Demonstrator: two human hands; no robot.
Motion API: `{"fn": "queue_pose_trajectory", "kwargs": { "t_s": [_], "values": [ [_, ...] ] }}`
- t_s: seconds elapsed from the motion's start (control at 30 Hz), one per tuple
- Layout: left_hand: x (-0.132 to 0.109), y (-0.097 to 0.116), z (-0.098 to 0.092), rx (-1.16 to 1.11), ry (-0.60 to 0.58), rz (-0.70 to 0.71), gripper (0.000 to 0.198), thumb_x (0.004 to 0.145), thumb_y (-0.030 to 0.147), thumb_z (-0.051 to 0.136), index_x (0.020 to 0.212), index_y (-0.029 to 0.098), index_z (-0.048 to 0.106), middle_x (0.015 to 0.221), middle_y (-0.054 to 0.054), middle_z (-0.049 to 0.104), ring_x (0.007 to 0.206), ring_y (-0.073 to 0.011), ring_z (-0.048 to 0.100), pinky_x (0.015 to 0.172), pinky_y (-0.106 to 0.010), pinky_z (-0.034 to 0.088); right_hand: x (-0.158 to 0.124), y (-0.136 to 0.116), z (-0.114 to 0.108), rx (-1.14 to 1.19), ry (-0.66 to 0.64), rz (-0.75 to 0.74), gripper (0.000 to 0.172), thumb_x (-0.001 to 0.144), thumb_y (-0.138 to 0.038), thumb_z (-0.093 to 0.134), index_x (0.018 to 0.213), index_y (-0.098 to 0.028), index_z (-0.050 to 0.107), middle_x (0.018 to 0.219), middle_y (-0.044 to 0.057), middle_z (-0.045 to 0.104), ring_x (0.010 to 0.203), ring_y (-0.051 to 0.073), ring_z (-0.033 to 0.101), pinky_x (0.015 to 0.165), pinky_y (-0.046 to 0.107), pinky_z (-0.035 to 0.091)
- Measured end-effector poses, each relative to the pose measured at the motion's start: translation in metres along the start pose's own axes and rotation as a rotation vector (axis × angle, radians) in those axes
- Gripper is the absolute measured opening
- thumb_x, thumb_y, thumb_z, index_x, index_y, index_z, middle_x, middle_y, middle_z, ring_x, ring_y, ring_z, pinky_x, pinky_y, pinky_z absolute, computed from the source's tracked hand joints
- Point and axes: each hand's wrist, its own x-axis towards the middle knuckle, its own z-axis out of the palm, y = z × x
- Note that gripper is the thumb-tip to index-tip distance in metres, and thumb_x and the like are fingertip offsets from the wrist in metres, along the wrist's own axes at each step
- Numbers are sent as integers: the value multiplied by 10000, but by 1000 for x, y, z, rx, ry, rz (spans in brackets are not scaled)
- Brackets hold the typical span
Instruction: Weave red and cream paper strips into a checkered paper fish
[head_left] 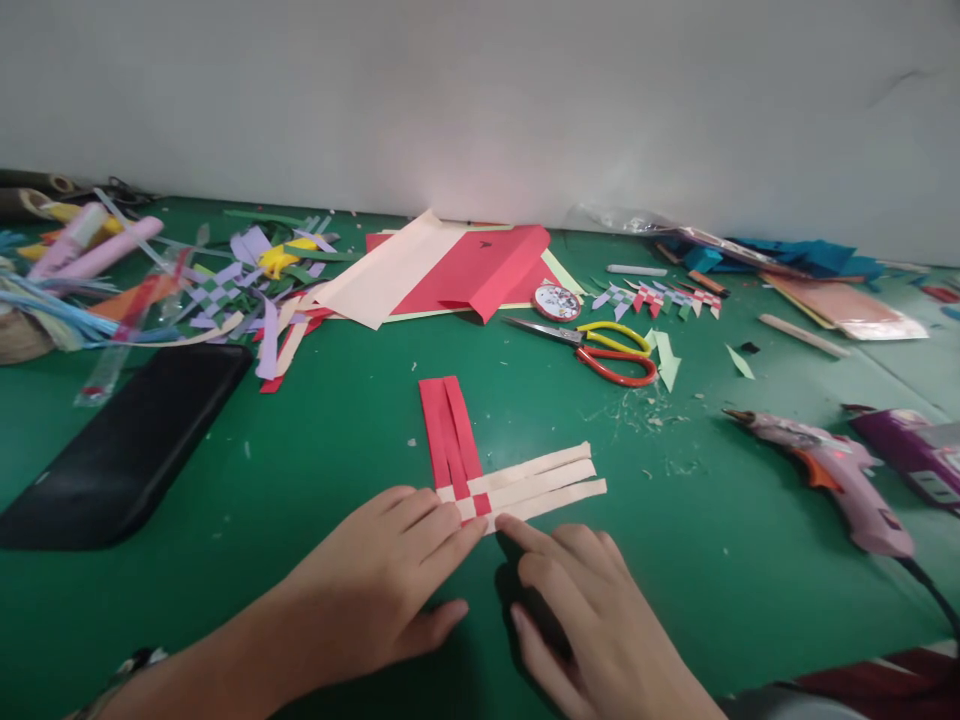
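Note:
Red paper strips (448, 425) and cream paper strips (544, 480) lie interwoven at one corner on the green table (337, 440). My left hand (375, 590) lies flat, fingers stretched, with its fingertips pressing the woven corner from the left. Beside it my right hand (592, 620) rests just below the cream strips, index finger extended onto the same corner and the other fingers loosely bent. Neither hand grips anything.
Scissors with yellow and red handles (600, 350) lie behind the strips. A pink glue gun (832, 475) lies at the right, a black phone (127, 445) at the left. Red and cream paper sheets (450, 270), scrap strips (247, 290) and blue paper (802, 258) line the back by the wall.

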Motion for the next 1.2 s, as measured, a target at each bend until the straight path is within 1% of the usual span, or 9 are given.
{"fn": "queue_pose_trajectory", "kwargs": {
  "t_s": [0.23, 0.43, 0.57, 0.8, 0.87, 0.93, 1.0, 1.1, 1.2],
  "values": [
    [3, 3, -6, 34, -75, -12, 355, 816, 282, 440, 1134, 137, 501, 875, -46, 618, 758, -193, 532, 674, -324, 414, 0, 2, 0, -7, 32, 23, 48, 767, -171, 459, 792, -186, 497, 1053, 37, 632, 720, 136, 496, 630, 256, 357],
    [3, 2, -6, 37, -97, -23, 377, 802, 301, 469, 1143, 142, 499, 886, -41, 619, 777, -197, 536, 690, -328, 411, -1, 2, 1, -16, 71, 54, 27, 767, -181, 474, 790, -189, 485, 1033, 30, 639, 703, 140, 493, 629, 261, 324],
    [3, 2, -7, 47, -92, -11, 398, 810, 306, 454, 1163, 126, 482, 874, -42, 620, 758, -193, 537, 680, -327, 407, -2, 2, 2, -27, 77, 64, 27, 774, -175, 466, 790, -193, 479, 1013, 22, 646, 700, 139, 497, 644, 266, 302],
    [4, 3, -8, 59, -65, -10, 341, 837, 284, 389, 1112, 122, 509, 852, -44, 624, 739, -184, 542, 675, -317, 409, -1, 1, 4, -52, 93, 106, 35, 764, -184, 492, 798, -191, 489, 991, 12, 648, 713, 128, 521, 644, 277, 267],
    [3, 3, -8, 66, -67, 0, 339, 842, 297, 384, 1103, 121, 512, 850, -49, 626, 737, -185, 544, 670, -315, 410, -2, 0, 5, -51, 135, 126, 33, 759, -186, 495, 791, -192, 484, 970, 12, 651, 710, 129, 531, 640, 284, 266],
    [1, 2, -6, 64, -66, 8, 348, 848, 314, 377, 1107, 122, 508, 862, -56, 628, 745, -188, 546, 674, -315, 410, -6, 1, 4, -46, 216, 147, 45, 761, -174, 476, 803, -191, 473, 940, 30, 650, 704, 135, 541, 651, 295, 278],
    [1, 1, -3, 62, -34, 7, 359, 857, 319, 355, 1126, 125, 494, 878, -62, 628, 764, -193, 547, 692, -319, 407, -10, 6, 0, -47, 274, 157, 81, 763, -156, 459, 835, -193, 458, 888, 43, 644, 707, 143, 553, 663, 301, 306],
    [1, 1, -2, 82, 5, 8, 349, 861, 311, 345, 1121, 132, 494, 856, -55, 634, 765, -192, 551, 703, -322, 403, -9, 23, -17, -64, 275, 176, 100, 777, -152, 439, 854, -214, 447, 801, 33, 621, 726, 155, 565, 641, 289, 364],
    [4, 0, -5, 113, -35, 29, 326, 841, 320, 397, 1072, 127, 521, 853, -53, 643, 751, -190, 562, 678, -313, 412, 12, 52, -41, -157, 274, 193, 82, 787, -155, 434, 819, -220, 472, 752, 29, 601, 705, 154, 561, 604, 265, 393]
  ]
}}
